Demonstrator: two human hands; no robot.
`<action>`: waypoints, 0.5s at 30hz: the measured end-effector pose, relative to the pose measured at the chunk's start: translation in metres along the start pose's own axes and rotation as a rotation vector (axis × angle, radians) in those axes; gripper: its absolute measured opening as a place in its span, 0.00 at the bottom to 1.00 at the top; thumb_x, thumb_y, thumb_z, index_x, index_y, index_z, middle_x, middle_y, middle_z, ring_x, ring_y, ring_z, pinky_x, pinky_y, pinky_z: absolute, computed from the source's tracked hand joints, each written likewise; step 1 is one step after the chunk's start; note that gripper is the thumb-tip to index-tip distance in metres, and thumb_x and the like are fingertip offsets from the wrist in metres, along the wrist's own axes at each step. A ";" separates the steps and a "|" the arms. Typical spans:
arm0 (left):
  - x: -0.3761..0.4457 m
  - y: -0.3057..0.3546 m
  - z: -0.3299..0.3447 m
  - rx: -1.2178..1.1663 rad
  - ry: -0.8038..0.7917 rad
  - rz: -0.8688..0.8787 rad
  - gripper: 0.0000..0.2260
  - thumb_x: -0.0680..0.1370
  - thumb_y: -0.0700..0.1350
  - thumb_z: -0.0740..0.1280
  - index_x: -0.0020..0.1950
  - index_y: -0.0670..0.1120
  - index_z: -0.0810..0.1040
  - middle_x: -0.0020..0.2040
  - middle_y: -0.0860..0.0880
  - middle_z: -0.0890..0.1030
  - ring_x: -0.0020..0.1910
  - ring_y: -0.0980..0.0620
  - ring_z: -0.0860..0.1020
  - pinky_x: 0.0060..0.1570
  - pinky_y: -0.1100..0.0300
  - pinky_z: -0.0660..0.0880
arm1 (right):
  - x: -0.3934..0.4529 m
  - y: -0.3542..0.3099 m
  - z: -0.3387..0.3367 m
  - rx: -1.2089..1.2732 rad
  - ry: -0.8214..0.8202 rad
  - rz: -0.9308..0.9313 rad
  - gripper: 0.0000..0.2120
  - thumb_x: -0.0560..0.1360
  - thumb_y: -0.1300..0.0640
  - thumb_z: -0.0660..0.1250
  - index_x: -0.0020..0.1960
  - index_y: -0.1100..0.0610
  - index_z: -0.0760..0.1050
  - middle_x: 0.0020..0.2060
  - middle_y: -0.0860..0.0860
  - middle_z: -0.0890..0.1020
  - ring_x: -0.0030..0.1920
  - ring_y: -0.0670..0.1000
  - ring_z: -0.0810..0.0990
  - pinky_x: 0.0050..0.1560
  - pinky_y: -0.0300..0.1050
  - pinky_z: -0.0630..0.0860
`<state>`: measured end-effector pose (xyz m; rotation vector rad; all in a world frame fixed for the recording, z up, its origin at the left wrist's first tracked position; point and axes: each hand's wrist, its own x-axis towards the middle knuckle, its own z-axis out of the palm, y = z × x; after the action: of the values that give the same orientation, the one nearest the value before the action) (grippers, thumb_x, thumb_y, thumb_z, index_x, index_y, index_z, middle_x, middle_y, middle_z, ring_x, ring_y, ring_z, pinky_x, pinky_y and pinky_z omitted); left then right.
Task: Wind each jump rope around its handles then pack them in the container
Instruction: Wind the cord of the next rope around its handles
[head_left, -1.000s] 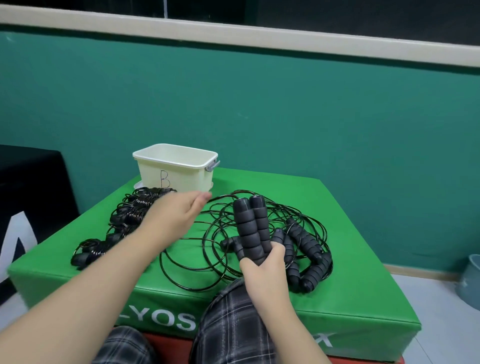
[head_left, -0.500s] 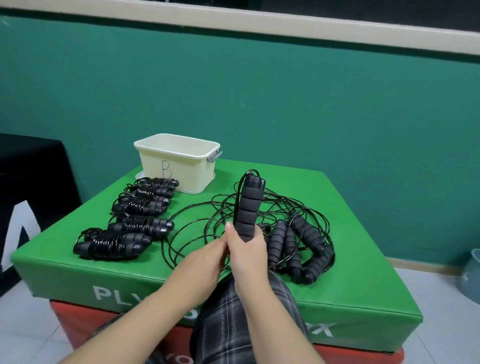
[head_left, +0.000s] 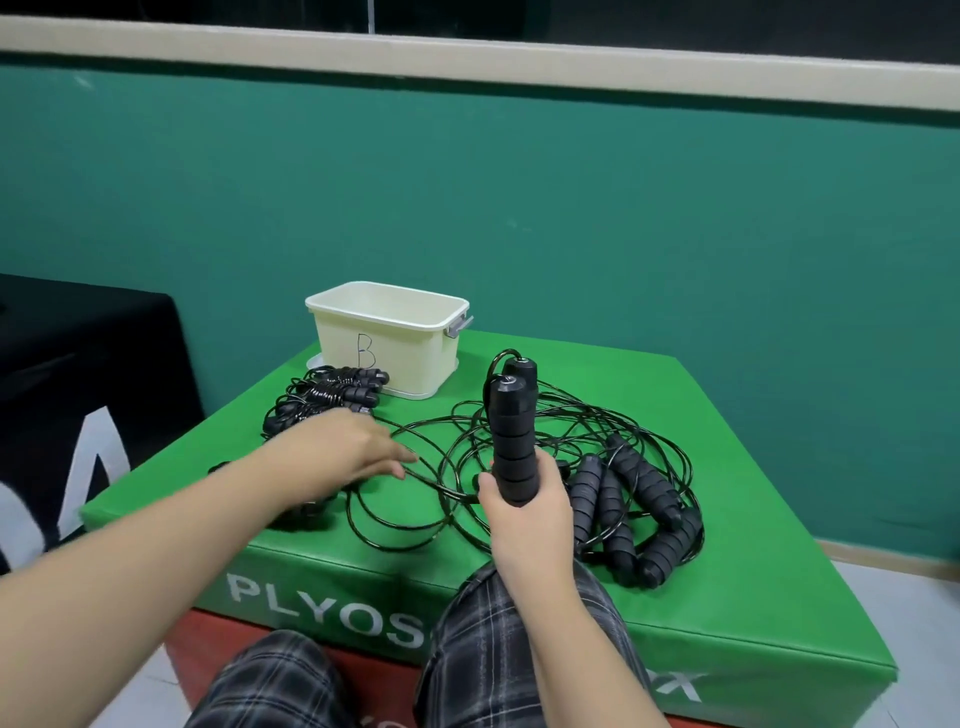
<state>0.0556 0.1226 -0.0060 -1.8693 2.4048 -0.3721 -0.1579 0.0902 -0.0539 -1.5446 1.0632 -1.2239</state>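
Note:
My right hand (head_left: 530, 512) grips a pair of black foam jump-rope handles (head_left: 511, 436) held upright together above the green box. Their thin black cord (head_left: 415, 483) lies in loose loops on the box top. My left hand (head_left: 345, 449) reaches out over those loops, fingers together at the cord; whether it pinches the cord is unclear. Several wound ropes (head_left: 337, 392) lie in a row at the left, partly hidden by my left arm. More unwound handles (head_left: 639, 499) lie tangled at the right. The cream container (head_left: 387, 345), marked "B", stands at the back.
The green padded plyo box (head_left: 675, 608) carries everything; its front edge is near my plaid-clad knees (head_left: 467, 654). A black box (head_left: 78, 395) stands at the left. The teal wall (head_left: 571, 208) rises behind.
My left hand left the handles and moved left and forward onto the loose cord. My right hand keeps the handles upright, now turned so both show side by side.

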 end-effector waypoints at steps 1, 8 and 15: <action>0.003 -0.008 -0.002 0.034 0.030 -0.004 0.29 0.78 0.65 0.42 0.71 0.56 0.68 0.54 0.52 0.80 0.52 0.53 0.75 0.54 0.61 0.69 | 0.000 0.000 -0.001 -0.007 -0.001 -0.018 0.15 0.73 0.58 0.70 0.56 0.49 0.72 0.38 0.41 0.78 0.34 0.38 0.74 0.34 0.30 0.69; 0.030 -0.025 -0.023 0.186 0.171 -0.105 0.31 0.76 0.34 0.61 0.75 0.54 0.60 0.55 0.50 0.73 0.56 0.48 0.73 0.52 0.54 0.72 | 0.000 -0.003 -0.010 -0.179 -0.106 -0.130 0.17 0.73 0.59 0.70 0.54 0.44 0.67 0.42 0.40 0.77 0.42 0.41 0.76 0.38 0.32 0.70; 0.040 0.002 -0.059 0.125 0.281 -0.646 0.27 0.69 0.73 0.58 0.38 0.48 0.75 0.34 0.52 0.74 0.38 0.48 0.76 0.35 0.59 0.71 | -0.004 -0.003 -0.010 -0.468 -0.160 -0.255 0.16 0.72 0.58 0.66 0.56 0.45 0.68 0.49 0.44 0.78 0.51 0.51 0.75 0.49 0.50 0.74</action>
<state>0.0318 0.0935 0.0543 -2.6362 1.7787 -0.8466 -0.1682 0.0938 -0.0512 -2.1545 1.1231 -1.0367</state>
